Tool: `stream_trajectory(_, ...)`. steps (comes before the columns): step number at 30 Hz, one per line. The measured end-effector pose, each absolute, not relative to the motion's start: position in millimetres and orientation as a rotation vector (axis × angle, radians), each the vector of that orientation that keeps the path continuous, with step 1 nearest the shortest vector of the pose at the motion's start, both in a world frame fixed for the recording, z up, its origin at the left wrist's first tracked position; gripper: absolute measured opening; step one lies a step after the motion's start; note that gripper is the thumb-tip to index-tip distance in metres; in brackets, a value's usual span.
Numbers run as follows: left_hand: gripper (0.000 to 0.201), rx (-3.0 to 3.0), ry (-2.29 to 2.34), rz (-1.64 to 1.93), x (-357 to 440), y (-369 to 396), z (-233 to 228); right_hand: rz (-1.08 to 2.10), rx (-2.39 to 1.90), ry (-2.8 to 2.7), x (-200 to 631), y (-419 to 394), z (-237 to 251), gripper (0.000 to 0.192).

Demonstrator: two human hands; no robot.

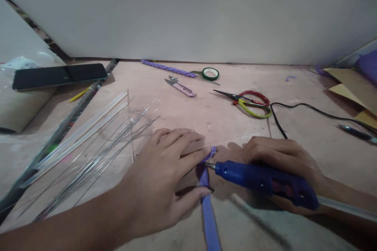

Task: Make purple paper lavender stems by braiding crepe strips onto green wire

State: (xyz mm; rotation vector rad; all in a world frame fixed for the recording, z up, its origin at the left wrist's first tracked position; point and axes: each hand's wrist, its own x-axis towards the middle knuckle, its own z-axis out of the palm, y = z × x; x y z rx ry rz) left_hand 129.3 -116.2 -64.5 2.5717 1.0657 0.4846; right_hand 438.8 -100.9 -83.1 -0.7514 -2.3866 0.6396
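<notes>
While spread left hand [166, 170] pins purple strip [209, 217], right hand [278, 150] grips blue glue gun [246, 174].

- Readable texts, labels, brands, numbers or signs: none
- Blue glue gun [246, 174], casing: no lettering legible
- Black flat device [41, 77], dark face: no characters legible
- Green tape roll [210, 79], white inner ring: no print legible
- Scissors [235, 96], red and yellow handles: no maker's mark legible
- Pink snips [183, 88], handle: no mark legible
</notes>
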Motion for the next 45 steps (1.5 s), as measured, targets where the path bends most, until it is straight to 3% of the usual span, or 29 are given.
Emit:
stream_trajectory(27,0.049,2.548,1.059,0.517,132.6,-116.3,-62.6,0.707,-0.749,-2.37,437.9,-99.5,-83.2,0.012)
stream_trajectory(45,0.058,2.598,0.967,0.504,131.6,-112.2,-56.6,0.734,-0.734,-2.365,439.4,-98.4,-84.4,0.018)
